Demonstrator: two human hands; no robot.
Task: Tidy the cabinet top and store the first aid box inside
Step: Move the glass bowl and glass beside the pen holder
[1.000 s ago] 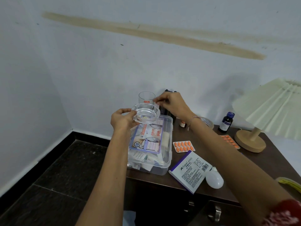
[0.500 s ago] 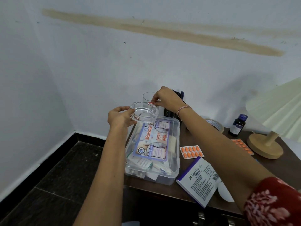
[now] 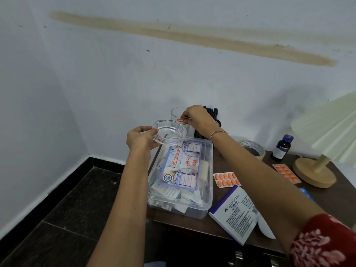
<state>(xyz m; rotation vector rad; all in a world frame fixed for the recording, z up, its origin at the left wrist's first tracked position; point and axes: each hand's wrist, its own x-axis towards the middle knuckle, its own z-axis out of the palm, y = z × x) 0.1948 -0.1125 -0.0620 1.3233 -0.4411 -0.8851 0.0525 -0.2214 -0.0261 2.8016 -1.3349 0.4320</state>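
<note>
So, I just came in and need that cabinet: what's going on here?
A person is tidying the cabinet top. The left hand holds an ashtray above the first aid box; the right hand pinches the rim of a glass behind it. The box sits on the cabinet top, not yet stored, beside pill strips, a stamp pad box, tape, a bottle and a lamp.

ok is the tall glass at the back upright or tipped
Upright: the glass has its mouth up and straight sides, with the right hand pinching its rim. Whether it rests on the cabinet cannot be told.
</note>
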